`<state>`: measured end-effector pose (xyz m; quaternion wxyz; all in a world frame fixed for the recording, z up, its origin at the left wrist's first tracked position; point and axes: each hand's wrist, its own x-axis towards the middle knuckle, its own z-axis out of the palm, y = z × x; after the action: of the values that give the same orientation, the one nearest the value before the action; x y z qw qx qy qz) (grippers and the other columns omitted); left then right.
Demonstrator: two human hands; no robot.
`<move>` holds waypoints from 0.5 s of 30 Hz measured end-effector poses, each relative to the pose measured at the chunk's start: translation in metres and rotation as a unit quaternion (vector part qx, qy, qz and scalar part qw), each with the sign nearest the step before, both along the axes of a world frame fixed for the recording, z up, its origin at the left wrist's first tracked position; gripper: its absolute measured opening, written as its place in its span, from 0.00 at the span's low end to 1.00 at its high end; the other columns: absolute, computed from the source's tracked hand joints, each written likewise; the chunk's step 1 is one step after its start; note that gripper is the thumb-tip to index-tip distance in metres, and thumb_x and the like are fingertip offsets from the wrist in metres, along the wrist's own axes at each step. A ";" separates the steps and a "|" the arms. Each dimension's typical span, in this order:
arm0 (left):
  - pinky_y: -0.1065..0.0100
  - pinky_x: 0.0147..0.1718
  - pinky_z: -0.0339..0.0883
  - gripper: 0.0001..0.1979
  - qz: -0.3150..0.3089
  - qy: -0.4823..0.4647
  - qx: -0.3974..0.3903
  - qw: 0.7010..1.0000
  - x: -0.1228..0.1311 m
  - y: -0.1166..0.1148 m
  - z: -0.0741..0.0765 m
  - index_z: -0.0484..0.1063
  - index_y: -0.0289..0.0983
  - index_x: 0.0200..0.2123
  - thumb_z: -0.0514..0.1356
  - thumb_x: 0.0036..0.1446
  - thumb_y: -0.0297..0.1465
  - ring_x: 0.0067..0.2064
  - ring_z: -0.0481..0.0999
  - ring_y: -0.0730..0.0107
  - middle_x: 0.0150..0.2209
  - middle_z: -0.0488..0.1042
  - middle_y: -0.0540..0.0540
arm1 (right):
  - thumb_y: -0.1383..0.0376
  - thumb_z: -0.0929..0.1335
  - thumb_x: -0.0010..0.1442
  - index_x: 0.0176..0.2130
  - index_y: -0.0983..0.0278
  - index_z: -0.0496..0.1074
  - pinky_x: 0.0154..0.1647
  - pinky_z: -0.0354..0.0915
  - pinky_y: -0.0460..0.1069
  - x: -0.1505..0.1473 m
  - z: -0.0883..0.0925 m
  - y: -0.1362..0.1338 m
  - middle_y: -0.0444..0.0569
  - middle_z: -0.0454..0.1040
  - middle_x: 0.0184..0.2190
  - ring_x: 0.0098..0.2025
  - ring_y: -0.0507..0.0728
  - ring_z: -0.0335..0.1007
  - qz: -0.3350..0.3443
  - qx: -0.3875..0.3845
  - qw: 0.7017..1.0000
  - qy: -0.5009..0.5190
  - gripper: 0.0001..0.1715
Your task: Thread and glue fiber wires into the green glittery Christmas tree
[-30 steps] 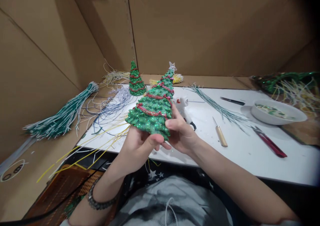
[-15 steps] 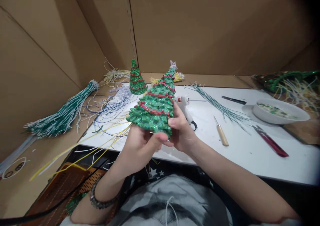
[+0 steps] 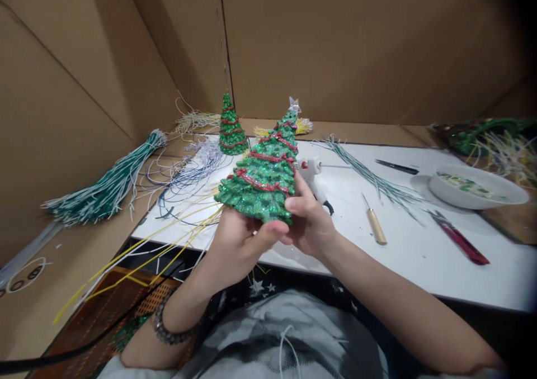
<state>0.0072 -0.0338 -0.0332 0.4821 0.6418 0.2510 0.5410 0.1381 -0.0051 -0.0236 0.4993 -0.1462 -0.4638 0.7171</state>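
Observation:
Both hands hold a glittery green Christmas tree ornament (image 3: 264, 180) with red garland and a clear star (image 3: 294, 105) at its tip. It tilts away from me above the front of the white board. My left hand (image 3: 245, 242) is closed under its wide lower edge, thumb along the base. On the right side, my right hand (image 3: 310, 217) grips the lower edge, thumb on the front and fingers partly hidden behind. A second, smaller-looking green tree (image 3: 232, 127) stands upright behind it. A white glue gun (image 3: 314, 175) lies partly hidden behind my right hand.
Bundles of green-white wire (image 3: 113, 178) and blue wires (image 3: 193, 169) lie left. Right on the white board (image 3: 335, 256) are green strands (image 3: 364, 172), a wooden-handled awl (image 3: 376, 225), dark tweezers (image 3: 396, 166), red-handled snips (image 3: 459, 239) and a white bowl (image 3: 478, 200). An orange basket (image 3: 96, 317) sits lower left.
The view has shifted slightly, so most things sit a little differently in frame. Both hands keep their hold on the tree, whose tilt looks nearly the same.

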 end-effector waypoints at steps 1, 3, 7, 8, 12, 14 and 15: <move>0.74 0.24 0.71 0.12 0.000 0.002 -0.011 1.000 0.000 0.001 0.000 0.73 0.39 0.36 0.61 0.59 0.43 0.27 0.77 0.71 0.21 0.68 0.53 | 0.62 0.69 0.47 0.52 0.53 0.53 0.06 0.53 0.41 0.000 0.001 0.000 0.44 0.71 0.41 0.14 0.44 0.60 0.004 -0.003 1.000 -0.001 0.35; 0.75 0.21 0.68 0.14 -0.005 0.002 -0.031 1.000 -0.001 0.003 0.000 0.73 0.38 0.33 0.62 0.57 0.44 0.23 0.73 0.74 0.20 0.68 0.53 | 0.63 0.69 0.47 0.52 0.53 0.53 0.07 0.57 0.42 0.002 0.001 0.001 0.43 0.71 0.41 0.17 0.47 0.66 0.014 -0.008 1.000 -0.007 0.35; 0.74 0.20 0.67 0.17 -0.016 -0.006 -0.046 0.999 -0.004 0.004 -0.001 0.74 0.36 0.30 0.63 0.54 0.46 0.22 0.69 0.76 0.21 0.70 0.51 | 0.64 0.69 0.47 0.53 0.52 0.51 0.12 0.67 0.46 0.005 0.002 0.002 0.43 0.71 0.43 0.22 0.51 0.72 0.027 -0.012 0.999 -0.024 0.37; 0.74 0.21 0.68 0.17 -0.016 -0.005 -0.046 0.999 -0.004 0.004 -0.001 0.74 0.36 0.30 0.64 0.54 0.46 0.22 0.69 0.76 0.21 0.70 0.51 | 0.64 0.69 0.47 0.54 0.52 0.51 0.13 0.68 0.47 0.005 0.002 0.002 0.43 0.70 0.44 0.22 0.51 0.72 0.024 -0.010 0.999 -0.025 0.38; 0.72 0.22 0.73 0.17 0.003 -0.031 -0.064 0.998 0.001 0.003 0.002 0.72 0.35 0.30 0.65 0.53 0.45 0.22 0.71 0.75 0.21 0.68 0.52 | 0.63 0.70 0.47 0.53 0.52 0.53 0.10 0.64 0.45 0.004 0.002 0.002 0.44 0.71 0.45 0.20 0.50 0.70 -0.005 -0.002 1.000 -0.018 0.37; 0.71 0.24 0.76 0.15 0.019 -0.063 -0.078 0.995 0.004 0.002 0.004 0.72 0.35 0.31 0.66 0.54 0.42 0.22 0.71 0.77 0.23 0.69 0.53 | 0.62 0.72 0.45 0.51 0.51 0.55 0.10 0.63 0.45 0.003 0.002 0.004 0.44 0.72 0.46 0.23 0.51 0.71 -0.041 0.000 0.999 -0.011 0.36; 0.70 0.24 0.77 0.14 0.025 -0.077 -0.084 0.993 0.006 0.001 0.004 0.72 0.35 0.33 0.66 0.54 0.41 0.22 0.71 0.78 0.25 0.70 0.52 | 0.63 0.73 0.44 0.50 0.51 0.56 0.14 0.66 0.46 0.002 0.002 0.004 0.44 0.72 0.47 0.27 0.53 0.74 -0.066 0.003 0.998 -0.005 0.37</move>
<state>0.0129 -0.0325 -0.0289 0.5386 0.5491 0.2732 0.5777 0.1405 -0.0007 -0.0216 0.5435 -0.1784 -0.4574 0.6809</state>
